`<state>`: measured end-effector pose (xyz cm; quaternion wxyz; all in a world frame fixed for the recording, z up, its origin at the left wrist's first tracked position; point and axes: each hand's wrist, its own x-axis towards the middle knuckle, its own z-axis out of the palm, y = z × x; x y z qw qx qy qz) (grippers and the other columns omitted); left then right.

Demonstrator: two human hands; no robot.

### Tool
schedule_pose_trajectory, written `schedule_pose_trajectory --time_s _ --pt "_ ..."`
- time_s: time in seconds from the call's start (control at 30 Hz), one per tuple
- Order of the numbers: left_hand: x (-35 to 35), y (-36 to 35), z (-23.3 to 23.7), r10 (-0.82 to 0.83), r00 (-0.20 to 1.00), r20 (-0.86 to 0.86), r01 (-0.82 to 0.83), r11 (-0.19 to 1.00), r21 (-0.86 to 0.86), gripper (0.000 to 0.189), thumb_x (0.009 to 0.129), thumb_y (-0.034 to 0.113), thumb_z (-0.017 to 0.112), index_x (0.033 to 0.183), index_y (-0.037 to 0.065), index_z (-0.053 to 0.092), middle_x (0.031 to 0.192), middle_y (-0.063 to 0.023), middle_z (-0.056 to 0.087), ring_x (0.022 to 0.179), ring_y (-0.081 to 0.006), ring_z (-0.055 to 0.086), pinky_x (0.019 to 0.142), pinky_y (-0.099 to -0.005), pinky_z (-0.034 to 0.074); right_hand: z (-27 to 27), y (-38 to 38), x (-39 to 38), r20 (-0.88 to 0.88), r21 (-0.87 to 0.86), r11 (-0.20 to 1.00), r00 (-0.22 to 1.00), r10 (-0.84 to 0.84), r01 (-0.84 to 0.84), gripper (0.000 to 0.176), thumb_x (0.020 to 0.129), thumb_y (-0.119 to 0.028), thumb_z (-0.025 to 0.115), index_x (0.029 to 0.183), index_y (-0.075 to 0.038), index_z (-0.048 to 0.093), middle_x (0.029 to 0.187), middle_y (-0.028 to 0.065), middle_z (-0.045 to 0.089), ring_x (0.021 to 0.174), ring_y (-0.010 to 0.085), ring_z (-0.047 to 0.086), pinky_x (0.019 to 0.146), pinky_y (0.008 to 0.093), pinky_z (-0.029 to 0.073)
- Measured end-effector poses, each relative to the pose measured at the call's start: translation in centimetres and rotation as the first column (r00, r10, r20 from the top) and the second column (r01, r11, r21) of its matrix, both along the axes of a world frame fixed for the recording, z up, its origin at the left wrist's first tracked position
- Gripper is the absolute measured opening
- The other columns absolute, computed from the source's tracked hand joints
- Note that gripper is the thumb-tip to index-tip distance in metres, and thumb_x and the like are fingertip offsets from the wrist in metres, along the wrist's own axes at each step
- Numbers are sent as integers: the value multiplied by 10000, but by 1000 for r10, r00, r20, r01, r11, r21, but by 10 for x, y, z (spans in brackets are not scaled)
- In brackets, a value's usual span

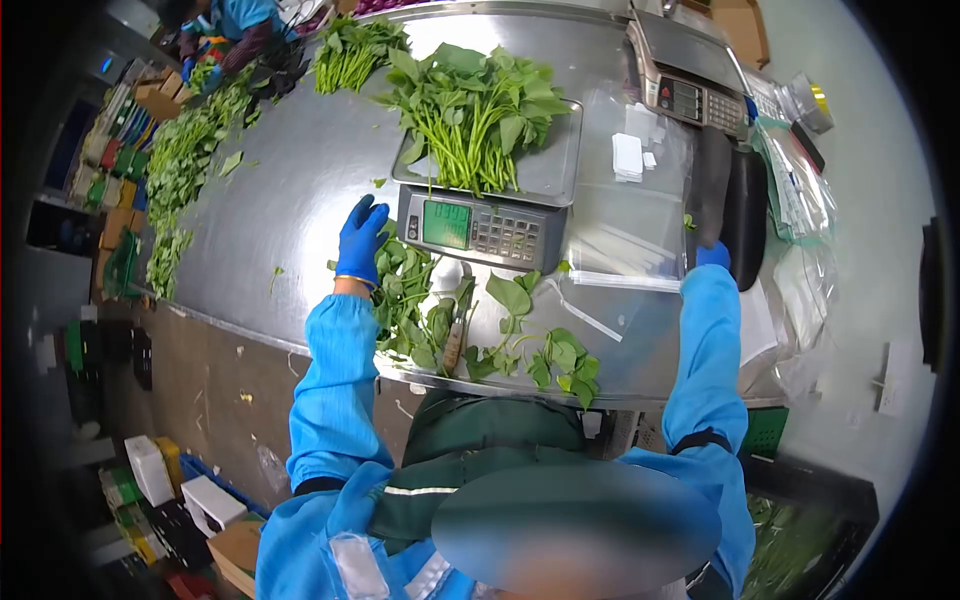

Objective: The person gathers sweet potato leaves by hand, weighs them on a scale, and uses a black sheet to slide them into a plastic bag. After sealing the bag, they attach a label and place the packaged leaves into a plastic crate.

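Observation:
My left hand [362, 240], in a blue glove, is left of the digital scale [545, 235], with its fingers apart and nothing visible in them. A bunch of leafy green stems [480, 125] lies on the scale's tray; the green display is lit. Loose leafy sprigs [400, 295] lie below my left hand, beside a wooden-handled tool [453, 345]. My right hand [712, 255], also blue-gloved, is at the lower end of a long dark grey object [711, 180]; its fingers are hidden. A similar black object [745, 205] lies beside it. Clear plastic bags [625, 235] lie left of my right hand.
A second bunch of greens [358, 55] lies behind, and a long heap of leaves [195, 165] along the left table edge. Another scale [690, 75] stands at the back right. White labels [627, 155] lie on the bags. Another person [240, 25] is at the far left.

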<state>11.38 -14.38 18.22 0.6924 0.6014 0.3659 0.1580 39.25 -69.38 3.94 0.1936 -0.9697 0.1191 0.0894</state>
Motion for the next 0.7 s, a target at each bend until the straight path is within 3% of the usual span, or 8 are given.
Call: schedule_pose_trajectory --time_s 0.07,0.13,0.2,0.27,0.4,0.43,0.6,0.7 --pt "-21 4 -4 52 998 -22 -52 999 -2 472 802 216 601 1237 118 446 1128 -48 514 988 -164 510 818 -318 414 22 -5 -20 215 10 1000 976 20 -22 337 752 -228 518 1041 -60 562 964 193 588 921 383 541 776 431 439" --pt "-38 14 -13 103 993 -62 -104 995 -11 434 806 219 597 1212 127 475 1086 -28 542 977 -153 516 792 -310 418 32 -11 -40 237 1 999 971 38 -40 350 747 -226 524 1049 -52 557 990 199 582 944 372 542 790 427 434" --pt "-45 26 -23 121 990 -74 -123 992 -15 406 809 221 592 1193 132 497 1050 -11 563 970 -145 523 776 -305 419 28 -26 -63 461 -130 990 881 103 -47 338 738 -213 541 1032 -48 565 967 216 586 922 367 557 767 413 444" --pt "-45 37 -28 115 992 -56 -116 993 -9 391 810 217 587 1183 132 507 1049 -6 568 965 -140 529 774 -301 418 75 -4 -114 345 141 983 937 63 -118 350 717 -200 579 1024 -32 567 959 227 585 914 356 563 758 396 448" --pt "-19 49 -25 57 998 -18 -56 997 48 400 807 207 588 1186 107 506 1123 -45 538 988 -155 521 802 -303 414 107 37 -183 190 205 974 980 55 -94 555 683 -173 671 1178 -36 461 1045 177 562 938 287 559 788 365 439" --pt "-8 48 -22 50 999 -6 -50 998 38 392 809 199 586 1182 107 510 1100 -38 553 970 -149 529 789 -281 414 94 40 -189 311 143 980 946 90 -141 626 690 -163 688 1238 -52 406 1117 156 524 970 283 533 825 357 428" --pt "60 48 -15 -89 995 34 86 991 100 355 786 237 619 1087 54 572 961 -46 609 820 -135 569 701 -256 446 119 138 -180 268 494 840 958 99 -225 480 744 -102 651 1185 -38 475 1134 129 528 980 223 542 824 319 436" --pt "111 44 -26 -168 986 -9 165 960 226 451 722 355 676 1002 9 604 865 -74 633 747 -151 591 653 -258 464 124 216 -171 384 451 777 881 275 -439 417 754 -119 648 1135 -29 507 1073 110 567 965 203 556 818 310 441"
